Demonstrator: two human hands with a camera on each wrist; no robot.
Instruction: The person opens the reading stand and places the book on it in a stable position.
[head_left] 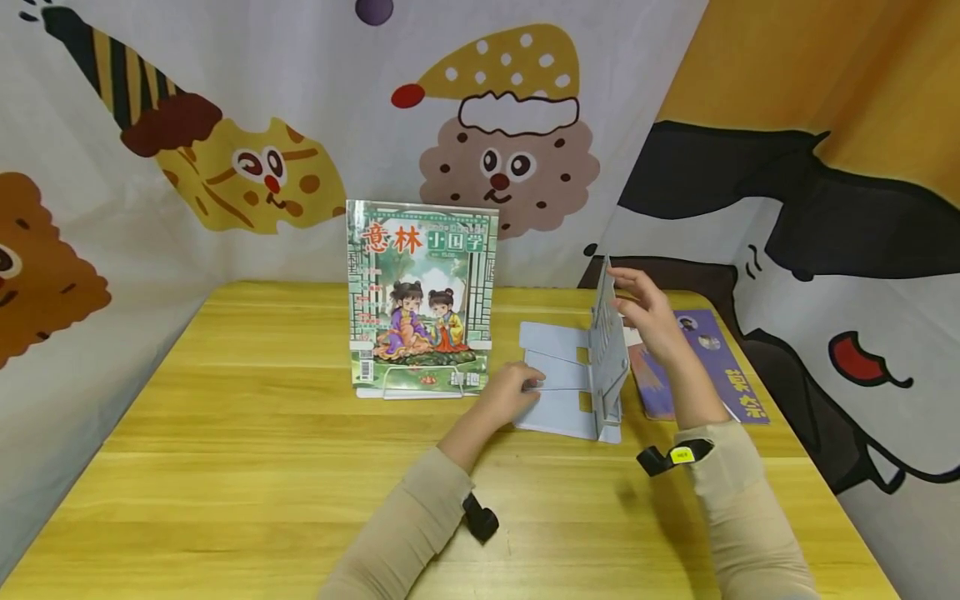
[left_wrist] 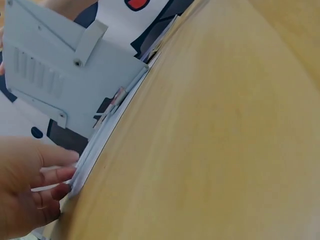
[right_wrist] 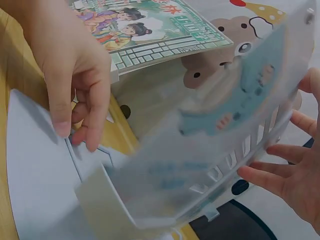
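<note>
A pale grey-blue metal book stand (head_left: 557, 367) lies on the table, its base flat and its slotted plate (head_left: 609, 354) standing steeply up from the base's right side. My left hand (head_left: 510, 393) grips the base's left edge with curled fingers, also seen low in the left wrist view. On the right side of the plate, my right hand (head_left: 647, 317) touches it near the top with spread, mostly straight fingers (right_wrist: 272, 175). In the right wrist view a teal cartoon print covers the plate's face, blurred. Hinged metal arms (left_wrist: 92, 42) show on the stand in the left wrist view.
Left of the stand, a green-covered magazine (head_left: 420, 292) rests upright on another stand, held by a wire clip at its foot. A purple booklet (head_left: 720, 367) lies flat behind my right forearm. The wooden table (head_left: 247, 467) ends at a cartoon-printed curtain (head_left: 300, 67).
</note>
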